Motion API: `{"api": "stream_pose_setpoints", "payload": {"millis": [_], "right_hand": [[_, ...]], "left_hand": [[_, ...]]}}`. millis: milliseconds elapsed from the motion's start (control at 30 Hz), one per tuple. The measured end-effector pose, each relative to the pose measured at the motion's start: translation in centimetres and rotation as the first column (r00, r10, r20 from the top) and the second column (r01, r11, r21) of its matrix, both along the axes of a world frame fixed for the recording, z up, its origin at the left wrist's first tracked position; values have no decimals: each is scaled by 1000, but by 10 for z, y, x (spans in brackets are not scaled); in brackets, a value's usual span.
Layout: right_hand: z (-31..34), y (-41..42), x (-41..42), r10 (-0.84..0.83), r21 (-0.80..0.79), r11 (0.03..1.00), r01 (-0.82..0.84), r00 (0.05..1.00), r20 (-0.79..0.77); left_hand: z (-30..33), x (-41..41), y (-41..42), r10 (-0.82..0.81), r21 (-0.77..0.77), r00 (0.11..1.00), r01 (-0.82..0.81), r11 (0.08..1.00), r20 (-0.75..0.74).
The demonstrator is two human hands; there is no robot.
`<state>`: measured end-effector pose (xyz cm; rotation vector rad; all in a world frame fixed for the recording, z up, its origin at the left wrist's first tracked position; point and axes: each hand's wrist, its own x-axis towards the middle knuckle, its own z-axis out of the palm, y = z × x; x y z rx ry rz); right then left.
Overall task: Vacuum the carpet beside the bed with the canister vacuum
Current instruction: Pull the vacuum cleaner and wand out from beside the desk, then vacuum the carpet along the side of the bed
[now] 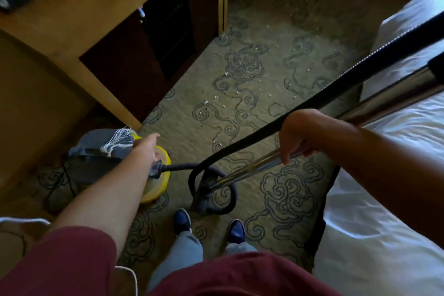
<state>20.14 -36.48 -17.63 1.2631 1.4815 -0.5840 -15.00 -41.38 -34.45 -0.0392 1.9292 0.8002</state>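
The canister vacuum [96, 151], grey on top with a yellow body, stands on the patterned carpet [242, 108] at lower left. My left hand [146, 146] reaches down onto it, fingers straight, near where the black hose [288, 118] plugs in. My right hand [300, 134] grips the shiny metal wand [252, 168], which slants down to the dark floor head [206, 197] just ahead of my shoes. The hose loops round the floor head and runs up to the right. Small white scraps lie scattered over the carpet.
A white bed [384, 199] fills the right side. A wooden desk [96, 14] with dark cabinets under it stands at left and back. A thin power cord [69, 182] trails on the floor left of the canister. My shoes [182, 221] stand near the floor head.
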Motion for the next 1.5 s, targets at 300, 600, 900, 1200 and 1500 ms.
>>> {"api": "stream_pose_setpoints", "payload": {"millis": [300, 600, 900, 1200, 1500], "right_hand": [[-12, -53, 76, -230, -298, 915, 272, 958, 170], [9, -111, 88, -433, -300, 857, 419, 901, 20], [87, -138, 131, -561, -84, 827, 556, 804, -200], [19, -179, 180, -686, -43, 663, 748, 583, -435], [-73, -230, 173, -769, -130, 518, 845, 394, -503]], "left_hand": [[19, 28, -21, -112, 44, 993, 113, 993, -19], [60, 18, -48, -215, 177, 966, 239, 955, -142], [98, 73, -41, -305, 235, 940, 334, 913, -154], [81, 247, -66, -752, 208, 654, 726, 656, 88], [24, 315, -101, -728, 100, 666, 723, 684, 163]]}}
